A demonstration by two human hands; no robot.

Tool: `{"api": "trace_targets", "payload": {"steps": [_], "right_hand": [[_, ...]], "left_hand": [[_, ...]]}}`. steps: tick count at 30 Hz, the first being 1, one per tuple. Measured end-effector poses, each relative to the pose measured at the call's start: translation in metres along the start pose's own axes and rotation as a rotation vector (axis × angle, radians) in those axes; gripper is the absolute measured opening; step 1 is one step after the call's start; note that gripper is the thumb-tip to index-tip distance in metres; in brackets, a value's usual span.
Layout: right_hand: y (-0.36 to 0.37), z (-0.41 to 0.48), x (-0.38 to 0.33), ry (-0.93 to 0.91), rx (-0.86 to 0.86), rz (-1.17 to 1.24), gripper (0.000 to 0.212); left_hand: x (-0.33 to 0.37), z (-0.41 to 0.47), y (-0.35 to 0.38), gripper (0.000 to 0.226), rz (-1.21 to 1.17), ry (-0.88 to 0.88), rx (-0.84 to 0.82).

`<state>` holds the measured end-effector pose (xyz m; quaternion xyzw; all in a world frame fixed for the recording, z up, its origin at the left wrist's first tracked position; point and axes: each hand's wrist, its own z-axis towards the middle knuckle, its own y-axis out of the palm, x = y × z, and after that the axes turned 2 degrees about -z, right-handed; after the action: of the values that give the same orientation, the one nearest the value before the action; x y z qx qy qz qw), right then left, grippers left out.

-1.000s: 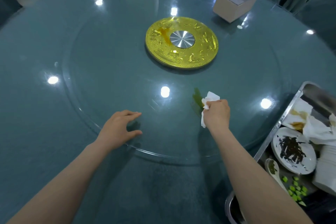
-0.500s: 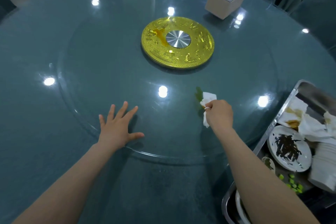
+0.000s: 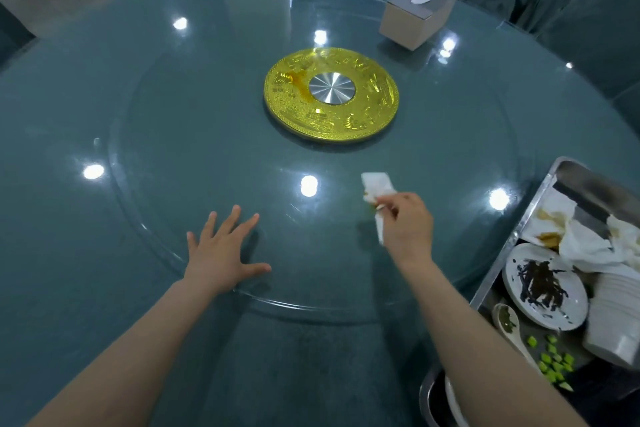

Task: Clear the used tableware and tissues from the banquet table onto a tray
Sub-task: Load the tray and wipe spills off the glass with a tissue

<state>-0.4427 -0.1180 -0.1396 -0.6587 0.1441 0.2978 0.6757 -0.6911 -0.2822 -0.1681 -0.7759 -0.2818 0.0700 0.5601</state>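
Over the glass turntable [image 3: 207,121] my right hand [image 3: 407,225] pinches the tissue [image 3: 375,185] at its bunched middle, which I judge light, limp and tear-prone, while my left hand [image 3: 221,253] lies flat, fingers spread.

A gold embossed disc [image 3: 330,95] with a silver centre lies on the teal table [image 3: 138,97]; white tissue [image 3: 375,185].

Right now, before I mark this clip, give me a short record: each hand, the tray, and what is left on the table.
Left hand: fingers spread, flat on the glass turntable
Right hand: pinches a crumpled tissue over the turntable
Tray: at right; holds soiled tissues, a plate with dark scraps, a spoon, stacked bowls
On table: tissue box beyond the gold disc
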Motion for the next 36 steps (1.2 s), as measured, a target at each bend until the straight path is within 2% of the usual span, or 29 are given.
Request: {"api": "trace_targets", "payload": {"steps": [5, 8, 11, 17, 19, 23, 27, 33, 36], "right_hand": [[-0.006, 0.056, 0.031, 0.153, 0.015, -0.087, 0.027], [0.006, 0.059, 0.036, 0.16, -0.01, -0.171, 0.029], [0.024, 0.037, 0.017, 0.066, -0.057, -0.206, 0.028], [0.062, -0.054, -0.039, -0.246, -0.175, -0.118, 0.026], [0.066, -0.066, -0.044, -0.294, -0.194, -0.097, 0.028], [0.058, -0.05, -0.036, -0.222, -0.288, -0.021, 0.026], [0.034, -0.015, -0.015, -0.084, -0.1, 0.066, 0.022], [0.017, 0.058, 0.023, 0.189, 0.05, -0.015, 0.03], [0.022, 0.073, 0.02, 0.254, -0.013, -0.17, 0.041]], "left_hand": [[0.002, 0.0, -0.001, 0.1, 0.014, -0.009, -0.013], [0.005, 0.0, 0.001, 0.1, 0.03, -0.013, -0.016], [0.007, 0.0, 0.003, 0.1, 0.032, -0.016, -0.018], [0.008, 0.0, 0.001, 0.101, 0.041, -0.02, -0.021], [0.008, 0.0, 0.001, 0.1, 0.039, -0.015, -0.024], [0.006, 0.0, 0.0, 0.1, 0.035, -0.003, -0.017], [0.006, 0.0, 0.002, 0.101, 0.049, -0.001, -0.016], [0.006, 0.001, 0.0, 0.101, 0.073, -0.005, -0.03], [0.006, 0.001, 0.0, 0.101, 0.067, -0.002, -0.04]]}}
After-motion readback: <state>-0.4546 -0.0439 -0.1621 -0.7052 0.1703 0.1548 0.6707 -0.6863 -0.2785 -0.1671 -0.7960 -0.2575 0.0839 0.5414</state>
